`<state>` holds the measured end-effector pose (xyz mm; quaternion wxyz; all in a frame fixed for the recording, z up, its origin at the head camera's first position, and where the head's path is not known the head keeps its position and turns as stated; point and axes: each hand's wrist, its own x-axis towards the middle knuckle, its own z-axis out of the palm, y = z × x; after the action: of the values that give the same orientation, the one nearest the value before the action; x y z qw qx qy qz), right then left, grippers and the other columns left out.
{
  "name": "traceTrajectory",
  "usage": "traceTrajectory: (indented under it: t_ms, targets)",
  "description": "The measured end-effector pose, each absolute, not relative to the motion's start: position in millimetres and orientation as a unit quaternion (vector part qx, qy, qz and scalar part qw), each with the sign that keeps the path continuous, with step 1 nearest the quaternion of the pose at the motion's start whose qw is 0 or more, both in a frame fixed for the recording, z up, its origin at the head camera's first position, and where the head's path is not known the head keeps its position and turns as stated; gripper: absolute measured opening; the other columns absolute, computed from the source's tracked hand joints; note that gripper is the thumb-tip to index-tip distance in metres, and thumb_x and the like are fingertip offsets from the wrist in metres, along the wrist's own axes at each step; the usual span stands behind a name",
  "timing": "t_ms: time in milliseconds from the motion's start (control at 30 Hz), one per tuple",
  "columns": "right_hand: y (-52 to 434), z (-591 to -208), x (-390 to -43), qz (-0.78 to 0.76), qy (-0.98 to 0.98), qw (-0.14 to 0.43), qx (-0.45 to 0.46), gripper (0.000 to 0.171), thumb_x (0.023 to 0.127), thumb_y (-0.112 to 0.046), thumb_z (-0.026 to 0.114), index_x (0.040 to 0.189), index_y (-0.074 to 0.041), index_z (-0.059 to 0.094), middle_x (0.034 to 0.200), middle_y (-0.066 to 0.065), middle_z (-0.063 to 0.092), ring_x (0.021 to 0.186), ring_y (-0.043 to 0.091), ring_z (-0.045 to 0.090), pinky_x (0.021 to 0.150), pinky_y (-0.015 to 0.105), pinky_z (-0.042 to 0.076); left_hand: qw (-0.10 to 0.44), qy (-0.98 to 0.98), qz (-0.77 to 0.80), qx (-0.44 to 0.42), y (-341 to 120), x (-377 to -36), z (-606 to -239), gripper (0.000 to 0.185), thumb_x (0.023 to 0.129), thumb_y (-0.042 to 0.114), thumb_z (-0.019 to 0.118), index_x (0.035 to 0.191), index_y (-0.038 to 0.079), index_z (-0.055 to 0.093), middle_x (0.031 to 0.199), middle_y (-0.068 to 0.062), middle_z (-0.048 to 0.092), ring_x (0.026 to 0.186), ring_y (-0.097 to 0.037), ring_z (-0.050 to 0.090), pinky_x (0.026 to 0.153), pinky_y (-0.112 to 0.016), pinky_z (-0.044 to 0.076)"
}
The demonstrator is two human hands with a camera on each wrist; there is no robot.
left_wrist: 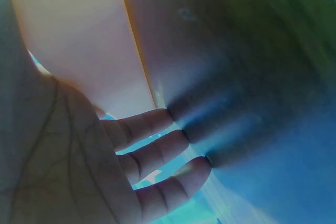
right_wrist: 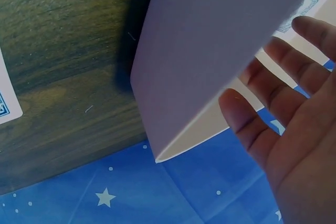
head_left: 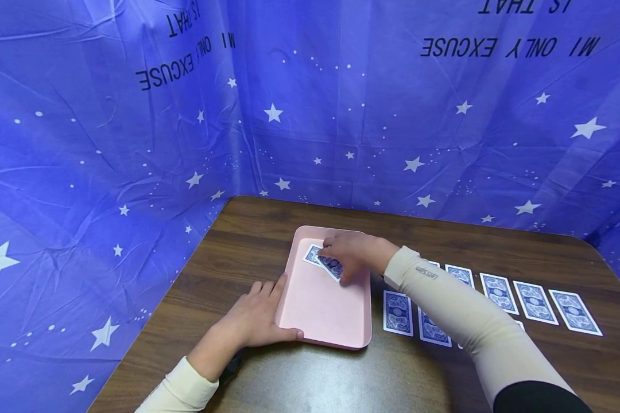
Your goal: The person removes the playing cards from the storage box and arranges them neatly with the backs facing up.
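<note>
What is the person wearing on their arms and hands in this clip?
Both hands are bare: no gloves or rings visible. The right arm wears a snug cream sleeve with small dark lettering near the wrist, and a black layer at the upper arm. The left arm has a matching cream sleeve, with something dark beside the wrist.

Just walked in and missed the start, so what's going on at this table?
A person is handling playing cards at a wooden table. The left hand steadies a pink tray by its near left corner. The right hand reaches into the tray, fingers on a few face-down cards. More face-down cards lie in rows to the right of the tray.
</note>
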<state>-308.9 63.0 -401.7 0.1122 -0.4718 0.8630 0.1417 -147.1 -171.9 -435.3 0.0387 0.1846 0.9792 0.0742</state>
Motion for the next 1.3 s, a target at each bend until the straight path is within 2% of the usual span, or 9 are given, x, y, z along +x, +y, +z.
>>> traceTrajectory:
  t_ms: [200, 467, 700, 833, 1100, 1300]
  targets:
    - [62.4, -399.5, -310.4, 0.147, 0.862, 0.132, -0.467, 0.091, 0.070, -0.046, 0.083, 0.150, -0.024, 0.046, 0.138, 0.002, 0.052, 0.123, 0.023, 0.049, 0.105, 0.036, 0.040, 0.034, 0.979, 0.073, 0.186, -171.6, -147.8, -435.5, 0.129, 0.067, 0.088, 0.058, 0.156, 0.001, 0.023, 0.134, -0.020, 0.054, 0.116, -0.037, 0.049, 0.085, -0.048, 0.050]
    - [57.5, -398.2, -313.3, 0.154, 0.863, 0.154, -0.457, 0.092, 0.069, -0.046, 0.086, 0.149, -0.023, 0.047, 0.136, 0.003, 0.052, 0.120, 0.022, 0.050, 0.105, 0.034, 0.039, 0.037, 0.980, 0.074, 0.183, -171.4, -147.4, -435.3, 0.128, 0.068, 0.087, 0.057, 0.156, 0.001, 0.023, 0.135, -0.019, 0.053, 0.117, -0.036, 0.048, 0.086, -0.048, 0.050]
    - [53.7, -396.8, -313.5, 0.160, 0.861, 0.153, -0.458, 0.085, 0.067, -0.044, 0.090, 0.141, -0.023, 0.053, 0.120, -0.002, 0.055, 0.104, 0.017, 0.051, 0.098, 0.031, 0.043, 0.038, 0.980, 0.074, 0.181, -170.8, -147.7, -435.0, 0.128, 0.068, 0.087, 0.058, 0.156, 0.001, 0.024, 0.135, -0.019, 0.053, 0.117, -0.036, 0.048, 0.086, -0.049, 0.050]
    - [52.9, -397.4, -312.5, 0.165, 0.865, 0.152, -0.450, 0.084, 0.067, -0.046, 0.090, 0.140, -0.025, 0.054, 0.119, -0.003, 0.055, 0.104, 0.016, 0.050, 0.098, 0.032, 0.044, 0.037, 0.980, 0.076, 0.181, -170.8, -147.6, -435.1, 0.128, 0.068, 0.087, 0.058, 0.156, 0.001, 0.023, 0.135, -0.019, 0.053, 0.117, -0.036, 0.048, 0.086, -0.049, 0.050]
    - [57.4, -396.7, -306.7, 0.150, 0.868, 0.106, -0.461, 0.085, 0.066, -0.044, 0.090, 0.141, -0.024, 0.053, 0.121, -0.001, 0.052, 0.107, 0.018, 0.049, 0.095, 0.038, 0.046, 0.046, 0.980, 0.079, 0.179, -170.8, -147.5, -434.4, 0.128, 0.068, 0.088, 0.058, 0.156, 0.001, 0.024, 0.135, -0.020, 0.052, 0.117, -0.036, 0.048, 0.086, -0.049, 0.050]
    - [61.0, -386.1, -300.7, 0.142, 0.873, 0.078, -0.460, 0.091, 0.066, -0.047, 0.090, 0.144, -0.023, 0.050, 0.131, 0.000, 0.050, 0.115, 0.020, 0.048, 0.096, 0.042, 0.044, 0.046, 0.980, 0.077, 0.179, -171.1, -146.4, -434.3, 0.128, 0.068, 0.087, 0.058, 0.156, 0.001, 0.024, 0.136, -0.020, 0.052, 0.119, -0.036, 0.048, 0.087, -0.049, 0.050]
